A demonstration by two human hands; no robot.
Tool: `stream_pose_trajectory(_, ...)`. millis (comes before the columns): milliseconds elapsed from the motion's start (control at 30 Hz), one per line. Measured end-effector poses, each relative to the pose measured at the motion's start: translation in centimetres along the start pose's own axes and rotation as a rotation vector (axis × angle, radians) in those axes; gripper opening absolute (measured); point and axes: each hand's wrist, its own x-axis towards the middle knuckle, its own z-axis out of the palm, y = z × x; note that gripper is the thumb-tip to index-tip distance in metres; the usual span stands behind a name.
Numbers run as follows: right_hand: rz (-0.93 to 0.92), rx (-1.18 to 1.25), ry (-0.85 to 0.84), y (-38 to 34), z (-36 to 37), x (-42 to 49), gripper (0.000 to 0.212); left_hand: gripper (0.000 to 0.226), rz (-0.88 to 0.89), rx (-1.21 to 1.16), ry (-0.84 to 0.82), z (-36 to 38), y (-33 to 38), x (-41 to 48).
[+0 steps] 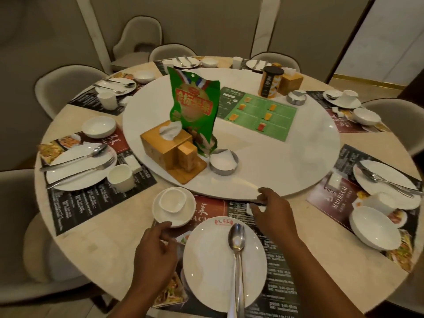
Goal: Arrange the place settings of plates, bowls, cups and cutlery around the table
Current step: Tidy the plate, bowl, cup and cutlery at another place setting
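A white plate (213, 262) lies on the printed placemat (277, 255) right in front of me, with a spoon (237, 253) lengthwise on it. Up and left of the plate stands a white bowl (181, 214) with a small cup (172, 199) inside it. My left hand (153, 255) hovers beside the bowl's near rim, fingers apart, holding nothing. My right hand (273, 214) reaches past the plate, thumb and fingers pinched on a small white wrapped packet (251, 208) at the lazy Susan's edge.
A white lazy Susan (286, 171) carries a wooden tissue box (165, 145), green snack bag (195, 106), metal ashtray (223, 161), green menu (259, 113) and a canister (270, 82). Other settings ring the round table (96, 232), with padded chairs (68, 88) around.
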Motion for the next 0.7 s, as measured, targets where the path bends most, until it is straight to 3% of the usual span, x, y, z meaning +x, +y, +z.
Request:
stream_pose_trajectory(133,-0.151,0.081,-0.145,-7.1,3.6,-1.6,0.05,0.038,-0.059,0.045,0.08,-0.8,-0.4,1.8)
stream_pose_trajectory(267,-0.351,0.031,-0.262,-11.4,8.0,-2.5,0.061,0.049,0.039,0.166,0.019,-2.0,-1.3,3.9)
stream_pose_trajectory(467,-0.344,-0.118,-0.29,-12.9,11.7,-2.4,0.084,0.036,0.107,0.302,-0.119,-3.2,-1.8,4.8)
stream_pose_trajectory(700,-0.251,0.004,-0.304,-13.4,11.9,-2.2,0.073,0.04,0.145,0.277,-0.136,-3.2,-2.4,4.7)
